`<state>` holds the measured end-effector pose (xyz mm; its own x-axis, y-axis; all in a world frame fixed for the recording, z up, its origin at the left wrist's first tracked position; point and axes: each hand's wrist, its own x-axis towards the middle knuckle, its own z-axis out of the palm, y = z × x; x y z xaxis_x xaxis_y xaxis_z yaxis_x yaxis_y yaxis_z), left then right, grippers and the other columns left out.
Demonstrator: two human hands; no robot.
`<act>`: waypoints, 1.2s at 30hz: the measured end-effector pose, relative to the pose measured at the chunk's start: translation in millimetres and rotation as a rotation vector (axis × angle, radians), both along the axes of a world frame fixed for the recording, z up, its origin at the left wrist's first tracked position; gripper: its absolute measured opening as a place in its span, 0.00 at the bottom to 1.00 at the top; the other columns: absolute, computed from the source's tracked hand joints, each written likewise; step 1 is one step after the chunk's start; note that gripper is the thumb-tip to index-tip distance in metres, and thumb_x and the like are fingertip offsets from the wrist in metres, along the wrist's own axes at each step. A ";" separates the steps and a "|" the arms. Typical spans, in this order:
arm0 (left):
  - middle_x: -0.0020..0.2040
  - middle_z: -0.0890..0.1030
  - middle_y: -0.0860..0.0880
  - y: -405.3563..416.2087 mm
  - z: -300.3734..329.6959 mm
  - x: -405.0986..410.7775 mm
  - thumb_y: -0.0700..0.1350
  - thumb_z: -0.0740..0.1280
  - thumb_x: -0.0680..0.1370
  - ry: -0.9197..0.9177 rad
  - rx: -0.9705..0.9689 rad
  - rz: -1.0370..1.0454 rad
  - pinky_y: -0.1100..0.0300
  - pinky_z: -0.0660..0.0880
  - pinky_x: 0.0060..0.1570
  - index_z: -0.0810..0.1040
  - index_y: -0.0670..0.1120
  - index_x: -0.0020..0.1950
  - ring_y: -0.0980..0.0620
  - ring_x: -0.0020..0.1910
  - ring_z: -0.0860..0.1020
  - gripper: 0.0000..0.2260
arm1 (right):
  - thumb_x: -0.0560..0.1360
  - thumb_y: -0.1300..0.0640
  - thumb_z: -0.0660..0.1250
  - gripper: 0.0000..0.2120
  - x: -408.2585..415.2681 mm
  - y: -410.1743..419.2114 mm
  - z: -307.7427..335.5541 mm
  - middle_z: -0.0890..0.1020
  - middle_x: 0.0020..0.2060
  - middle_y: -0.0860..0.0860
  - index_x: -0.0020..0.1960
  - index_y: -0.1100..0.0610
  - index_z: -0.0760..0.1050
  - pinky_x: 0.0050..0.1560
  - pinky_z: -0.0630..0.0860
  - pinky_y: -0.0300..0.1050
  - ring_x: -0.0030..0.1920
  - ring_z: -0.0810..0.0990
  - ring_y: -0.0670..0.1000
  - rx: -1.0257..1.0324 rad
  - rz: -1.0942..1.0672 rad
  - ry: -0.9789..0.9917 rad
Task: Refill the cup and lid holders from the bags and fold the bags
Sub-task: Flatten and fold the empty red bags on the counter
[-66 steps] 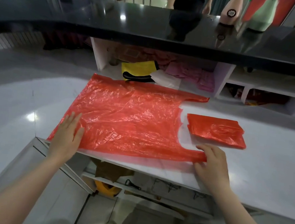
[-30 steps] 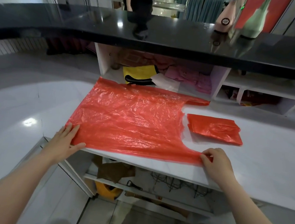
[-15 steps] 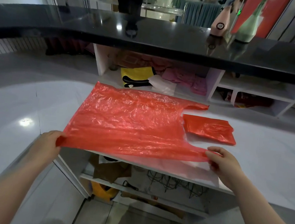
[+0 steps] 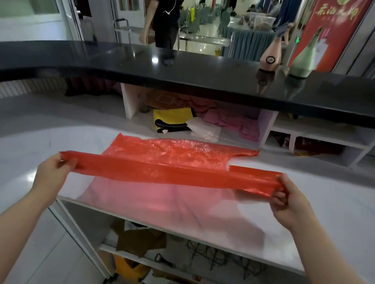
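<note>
Two corners of the red bag (image 4: 173,175) are pinched, near edge lifted off the counter (image 4: 336,219), between fingers of left hand (image 4: 53,173) and right hand (image 4: 291,206).

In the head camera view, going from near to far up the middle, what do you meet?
white counter edge → lifted near edge of the red bag → yellow bag in the cubby → black countertop → person in black
</note>
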<state>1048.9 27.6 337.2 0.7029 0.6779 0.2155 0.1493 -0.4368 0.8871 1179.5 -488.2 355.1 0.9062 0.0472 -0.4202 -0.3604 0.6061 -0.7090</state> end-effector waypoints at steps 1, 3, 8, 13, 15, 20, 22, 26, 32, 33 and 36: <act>0.49 0.80 0.42 -0.3 4.6 5.0 0.39 0.63 0.80 -0.021 0.001 0.008 0.55 0.72 0.52 0.77 0.38 0.57 0.46 0.47 0.77 0.08 | 0.74 0.53 0.68 0.06 3.1 3.2 5.3 0.72 0.26 0.46 0.42 0.55 0.75 0.19 0.61 0.31 0.22 0.68 0.41 0.038 -0.017 -0.043; 0.49 0.80 0.42 0.6 11.9 13.6 0.42 0.62 0.81 -0.055 0.041 0.043 0.61 0.74 0.47 0.76 0.40 0.58 0.45 0.46 0.77 0.09 | 0.71 0.52 0.68 0.06 8.7 7.6 13.2 0.76 0.29 0.46 0.44 0.55 0.77 0.25 0.66 0.32 0.26 0.72 0.42 0.074 -0.018 -0.135; 0.50 0.78 0.45 4.4 19.2 27.4 0.46 0.61 0.81 -0.081 0.118 0.143 0.53 0.72 0.48 0.75 0.42 0.59 0.46 0.47 0.76 0.11 | 0.75 0.59 0.65 0.08 23.2 12.1 20.3 0.83 0.39 0.44 0.51 0.49 0.77 0.36 0.65 0.39 0.35 0.75 0.44 -0.049 0.070 -0.259; 0.52 0.78 0.47 15.6 11.5 40.2 0.47 0.60 0.82 -0.037 0.078 0.176 0.51 0.73 0.49 0.74 0.43 0.60 0.46 0.48 0.76 0.11 | 0.76 0.59 0.67 0.14 35.8 45.8 3.0 0.82 0.46 0.46 0.59 0.48 0.75 0.49 0.72 0.44 0.40 0.78 0.45 -0.377 0.322 -0.251; 0.51 0.78 0.46 22.2 6.2 48.7 0.46 0.60 0.81 -0.019 0.051 0.177 0.51 0.73 0.47 0.74 0.43 0.59 0.45 0.47 0.76 0.10 | 0.75 0.60 0.69 0.17 41.1 66.0 -8.7 0.81 0.54 0.47 0.61 0.47 0.74 0.56 0.73 0.38 0.48 0.80 0.43 -0.578 0.457 -0.338; 0.48 0.80 0.41 43.1 -1.3 79.1 0.46 0.60 0.81 0.035 -0.031 0.158 0.47 0.75 0.46 0.74 0.44 0.55 0.41 0.44 0.78 0.08 | 0.70 0.61 0.75 0.21 60.3 112.3 -32.2 0.80 0.53 0.47 0.60 0.51 0.73 0.42 0.75 0.29 0.50 0.79 0.40 -0.818 0.484 -0.369; 0.48 0.80 0.39 54.2 -8.6 92.0 0.46 0.61 0.81 0.058 -0.048 0.148 0.48 0.75 0.47 0.75 0.42 0.56 0.40 0.43 0.78 0.09 | 0.69 0.62 0.76 0.22 63.5 126.1 -41.7 0.80 0.52 0.48 0.60 0.53 0.73 0.44 0.76 0.32 0.51 0.80 0.45 -0.849 0.454 -0.342; 0.45 0.77 0.41 68.1 -17.9 120.8 0.46 0.60 0.81 0.053 -0.189 0.060 0.62 0.74 0.34 0.75 0.37 0.57 0.47 0.37 0.74 0.13 | 0.69 0.61 0.76 0.05 73.8 145.4 -54.2 0.83 0.35 0.50 0.40 0.58 0.79 0.39 0.76 0.44 0.41 0.82 0.53 -1.157 0.311 -0.327; 0.43 0.81 0.43 67.5 -33.8 128.4 0.54 0.54 0.83 0.175 -0.410 -0.141 0.54 0.74 0.41 0.76 0.47 0.54 0.45 0.38 0.77 0.15 | 0.72 0.57 0.72 0.09 88.6 155.5 -64.0 0.83 0.39 0.58 0.44 0.63 0.77 0.49 0.76 0.54 0.43 0.81 0.60 -1.310 0.240 -0.240; 0.42 0.81 0.45 66.5 -39.9 125.8 0.54 0.55 0.83 0.206 -0.346 -0.167 0.54 0.74 0.43 0.78 0.48 0.50 0.46 0.40 0.78 0.15 | 0.72 0.56 0.72 0.09 89.6 156.5 -64.5 0.83 0.38 0.57 0.44 0.62 0.76 0.48 0.76 0.54 0.42 0.81 0.59 -1.311 0.256 -0.244; 0.39 0.82 0.47 64.3 -52.2 123.8 0.48 0.65 0.79 0.316 -0.111 -0.222 0.54 0.73 0.43 0.79 0.48 0.41 0.46 0.40 0.79 0.09 | 0.72 0.56 0.72 0.08 92.1 157.5 -64.7 0.83 0.40 0.55 0.45 0.59 0.76 0.48 0.76 0.53 0.43 0.82 0.58 -1.325 0.270 -0.280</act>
<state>1172.8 91.9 285.0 0.8547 0.5092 -0.1009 0.3354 -0.3934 0.8560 1271.6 -330.7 290.4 0.9939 -0.0555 -0.0957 -0.1091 -0.6369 -0.7632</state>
